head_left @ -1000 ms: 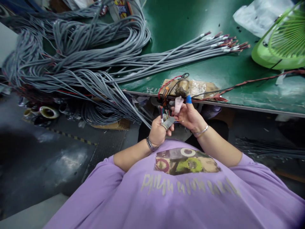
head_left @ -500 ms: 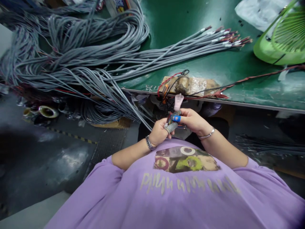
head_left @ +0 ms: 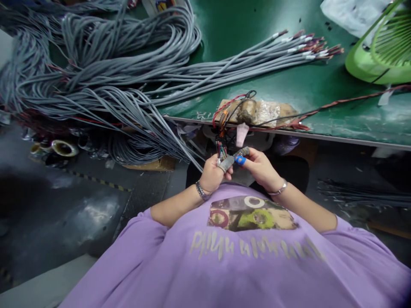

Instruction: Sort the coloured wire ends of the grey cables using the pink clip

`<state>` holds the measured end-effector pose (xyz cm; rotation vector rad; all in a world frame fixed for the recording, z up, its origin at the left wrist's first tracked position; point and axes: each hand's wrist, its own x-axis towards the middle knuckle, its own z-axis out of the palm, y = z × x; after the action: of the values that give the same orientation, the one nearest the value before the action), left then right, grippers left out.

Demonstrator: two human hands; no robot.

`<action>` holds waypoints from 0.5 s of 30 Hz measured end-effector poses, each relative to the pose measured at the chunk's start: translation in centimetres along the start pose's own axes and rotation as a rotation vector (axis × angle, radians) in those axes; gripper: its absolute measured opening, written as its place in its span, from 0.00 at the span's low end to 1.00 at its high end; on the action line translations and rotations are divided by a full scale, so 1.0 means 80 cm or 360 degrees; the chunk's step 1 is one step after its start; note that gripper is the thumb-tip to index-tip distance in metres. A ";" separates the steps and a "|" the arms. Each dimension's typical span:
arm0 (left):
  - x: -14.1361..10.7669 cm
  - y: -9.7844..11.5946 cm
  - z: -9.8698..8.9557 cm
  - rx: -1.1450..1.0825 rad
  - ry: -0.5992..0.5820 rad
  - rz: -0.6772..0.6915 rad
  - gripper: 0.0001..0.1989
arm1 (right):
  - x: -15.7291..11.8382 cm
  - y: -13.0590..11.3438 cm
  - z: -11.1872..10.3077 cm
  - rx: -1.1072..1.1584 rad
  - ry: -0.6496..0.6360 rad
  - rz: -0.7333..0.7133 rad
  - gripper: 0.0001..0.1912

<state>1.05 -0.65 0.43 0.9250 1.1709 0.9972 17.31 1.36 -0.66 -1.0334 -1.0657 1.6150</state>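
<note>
Just below the table edge, my left hand (head_left: 214, 172) grips the end of a grey cable with thin coloured wires (head_left: 221, 150) fanning upward from it. Its thumb wears a grey wrap. My right hand (head_left: 261, 169) is pinched beside it, fingertips close to the left thumb; a blue band is on its thumb and a grey wrap on one finger. What the right fingertips hold is too small to make out. Above the hands, a pink piece (head_left: 242, 134) hangs at a taped brown block (head_left: 268, 113) on the table's edge.
Large coils of grey cable (head_left: 128, 64) cover the left of the green table (head_left: 224, 25), with stripped cable ends (head_left: 317, 48) reaching right. A green fan (head_left: 382, 47) and a plastic bag (head_left: 353, 15) lie at the upper right. Red and black cords cross the table's front.
My right fingertips have shifted away from the wires, which now stand more exposed above my left hand. The pink piece shows more fully. The view has shifted slightly.
</note>
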 end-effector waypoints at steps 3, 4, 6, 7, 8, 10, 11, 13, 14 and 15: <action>0.000 0.002 0.000 -0.0011 -0.0052 -0.0082 0.23 | 0.000 0.005 0.005 0.0025 0.0009 -0.0036 0.19; -0.001 0.003 0.000 -0.0009 -0.0081 -0.0108 0.23 | 0.001 0.006 0.005 0.0050 -0.0004 -0.0029 0.18; -0.003 0.004 0.000 0.0010 -0.0156 -0.0149 0.23 | 0.001 0.006 0.005 0.0115 -0.0018 0.0005 0.18; -0.004 0.004 0.001 0.0023 -0.0196 -0.0162 0.23 | 0.001 0.006 0.006 0.0142 -0.0022 0.0031 0.18; -0.005 0.004 0.001 0.0033 -0.0230 -0.0169 0.23 | 0.002 0.006 0.006 0.0160 -0.0022 0.0055 0.18; -0.006 0.002 0.002 0.0027 -0.0253 -0.0158 0.23 | 0.002 0.005 0.008 0.0170 -0.0017 0.0092 0.19; -0.006 0.001 0.002 0.0011 -0.0234 -0.0143 0.23 | 0.002 0.005 0.009 0.0173 -0.0009 0.0099 0.20; -0.006 0.000 0.002 -0.0031 -0.0164 -0.0122 0.23 | 0.003 0.005 0.011 0.0181 0.0013 0.0092 0.20; -0.006 -0.001 0.002 -0.0052 -0.0125 -0.0117 0.23 | 0.002 0.006 0.011 0.0183 0.0021 0.0089 0.20; -0.005 -0.001 0.002 -0.0073 -0.0088 -0.0117 0.23 | 0.002 0.006 0.011 0.0182 0.0025 0.0091 0.19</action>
<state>1.21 -1.08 0.52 0.8621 1.1236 0.9301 16.35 1.26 -0.87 -1.0066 -0.9295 1.6909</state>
